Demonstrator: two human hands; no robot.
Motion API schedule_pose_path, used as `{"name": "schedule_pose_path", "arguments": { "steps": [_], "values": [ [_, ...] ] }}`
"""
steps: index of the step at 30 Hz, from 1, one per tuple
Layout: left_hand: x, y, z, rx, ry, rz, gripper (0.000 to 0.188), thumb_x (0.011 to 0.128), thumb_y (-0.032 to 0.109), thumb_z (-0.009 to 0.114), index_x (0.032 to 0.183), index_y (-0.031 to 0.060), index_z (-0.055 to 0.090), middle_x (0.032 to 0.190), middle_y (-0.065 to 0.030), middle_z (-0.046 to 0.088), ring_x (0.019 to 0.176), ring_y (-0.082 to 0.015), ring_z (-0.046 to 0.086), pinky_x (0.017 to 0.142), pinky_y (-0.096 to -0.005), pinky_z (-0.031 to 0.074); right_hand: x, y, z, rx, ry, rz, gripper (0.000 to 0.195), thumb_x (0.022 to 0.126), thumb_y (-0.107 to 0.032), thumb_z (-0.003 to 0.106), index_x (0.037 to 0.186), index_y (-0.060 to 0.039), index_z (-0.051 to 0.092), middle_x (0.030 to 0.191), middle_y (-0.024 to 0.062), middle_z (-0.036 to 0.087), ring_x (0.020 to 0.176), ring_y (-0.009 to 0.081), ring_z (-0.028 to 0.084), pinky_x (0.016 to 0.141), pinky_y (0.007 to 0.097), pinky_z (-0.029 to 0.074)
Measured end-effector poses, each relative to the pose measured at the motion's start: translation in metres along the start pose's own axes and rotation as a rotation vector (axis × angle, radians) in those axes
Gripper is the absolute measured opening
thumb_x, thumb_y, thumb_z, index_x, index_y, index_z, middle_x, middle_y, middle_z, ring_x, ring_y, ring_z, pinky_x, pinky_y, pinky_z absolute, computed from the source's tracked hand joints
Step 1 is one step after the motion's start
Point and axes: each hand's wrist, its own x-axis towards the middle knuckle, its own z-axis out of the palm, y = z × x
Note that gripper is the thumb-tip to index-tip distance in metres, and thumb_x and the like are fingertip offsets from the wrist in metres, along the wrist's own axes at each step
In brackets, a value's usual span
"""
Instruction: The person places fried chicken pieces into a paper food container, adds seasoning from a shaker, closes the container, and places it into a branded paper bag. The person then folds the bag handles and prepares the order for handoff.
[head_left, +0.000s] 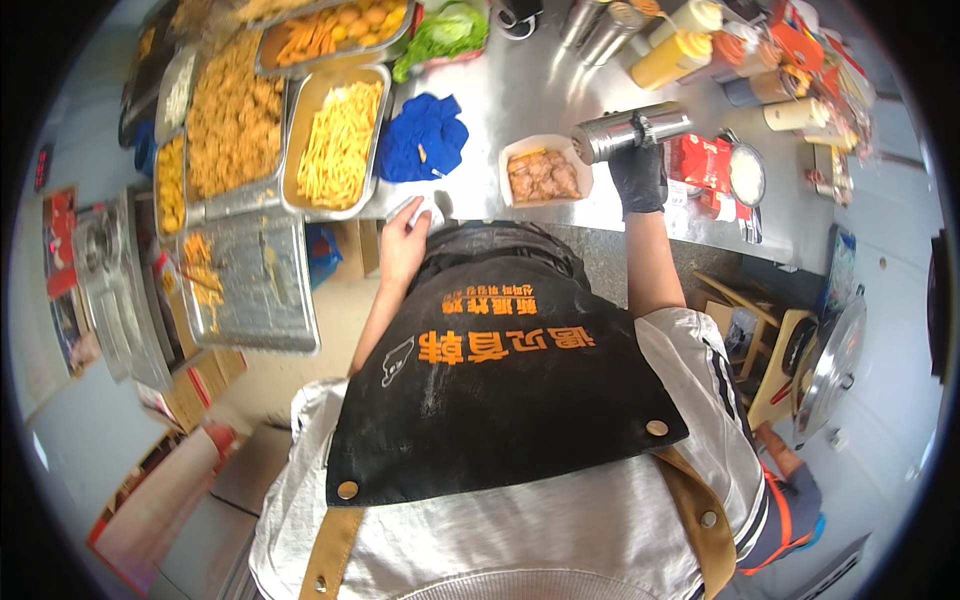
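Observation:
My right hand (637, 169), in a black glove, grips a metal shaker (634, 131) that lies tilted nearly level, its perforated end by the right rim of a paper food box (546, 140). Browned meat pieces (542, 176) fill the box on the steel counter. Bare, my left hand (406, 236) rests at the counter's front edge, its fingers on a small white item (426, 213), perhaps a tissue or cloth. Just beyond it lies a crumpled blue cloth (424, 139). Red packets (706, 163) and a bowl with white contents (747, 175) sit right of my right hand.
To the left stand a tray of fries (339, 142), a large tray of fried pieces (234, 120) and a metal tray (251, 281) at the front. Lettuce (450, 34) lies at the back. Several sauce bottles (671, 60) crowd the back right. Another person's arm (780, 454) shows at lower right.

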Motion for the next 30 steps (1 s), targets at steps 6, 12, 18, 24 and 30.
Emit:
{"name": "schedule_pose_path", "arguments": {
  "steps": [6,12,18,24,30],
  "values": [
    [0.001,0.004,0.007,-0.021,-0.036,0.031,0.042,0.092,0.022,0.063,0.128,0.0011,0.063,0.114,-0.0183,0.069,0.092,-0.0163,0.064,0.087,-0.0289,0.049,-0.001,0.008,0.015,0.08,0.05,0.104,0.047,0.093,-0.036,0.065,0.127,-0.0078,0.047,0.116,0.0133,0.061,0.11,0.0295,0.062,0.1,0.0441,0.051],
    [0.004,0.007,0.01,-0.021,-0.081,0.004,0.041,0.093,0.022,0.061,0.127,-0.0012,0.062,0.128,-0.0224,0.064,0.121,-0.0272,0.06,0.103,-0.032,0.043,0.061,0.035,-0.033,0.11,0.043,-0.013,0.049,0.102,-0.043,0.04,0.133,-0.0067,0.052,0.129,0.0145,0.06,0.113,0.0343,0.061,0.095,0.0499,0.053],
    [-0.002,0.022,0.01,-0.04,-0.058,0.027,0.039,0.095,0.019,0.061,0.127,-0.0034,0.062,0.124,-0.0221,0.066,0.116,-0.0248,0.062,0.1,-0.0319,0.044,0.095,0.038,-0.033,0.515,0.2,0.122,0.039,0.101,-0.034,0.042,0.132,-0.013,0.053,0.13,0.0145,0.057,0.113,0.0362,0.058,0.097,0.0526,0.053],
    [-0.003,0.015,0.01,-0.024,-0.022,-0.083,0.038,0.094,0.02,0.063,0.127,0.0009,0.064,0.115,-0.0202,0.07,0.106,-0.0211,0.065,0.093,-0.0319,0.048,0.121,0.046,-0.005,0.45,0.207,0.11,0.049,0.101,-0.04,0.033,0.133,-0.0094,0.054,0.131,0.0134,0.06,0.116,0.0327,0.061,0.097,0.0502,0.053],
    [0.002,0.017,0.017,-0.068,0.033,0.017,0.039,0.095,0.02,0.062,0.128,-0.0004,0.063,0.119,-0.0198,0.068,0.108,-0.0227,0.065,0.095,-0.0316,0.047,0.169,0.094,0.036,0.549,0.115,0.305,0.049,0.101,-0.043,0.036,0.131,-0.01,0.056,0.13,0.0164,0.06,0.114,0.0361,0.061,0.096,0.052,0.053]
  ]
}}
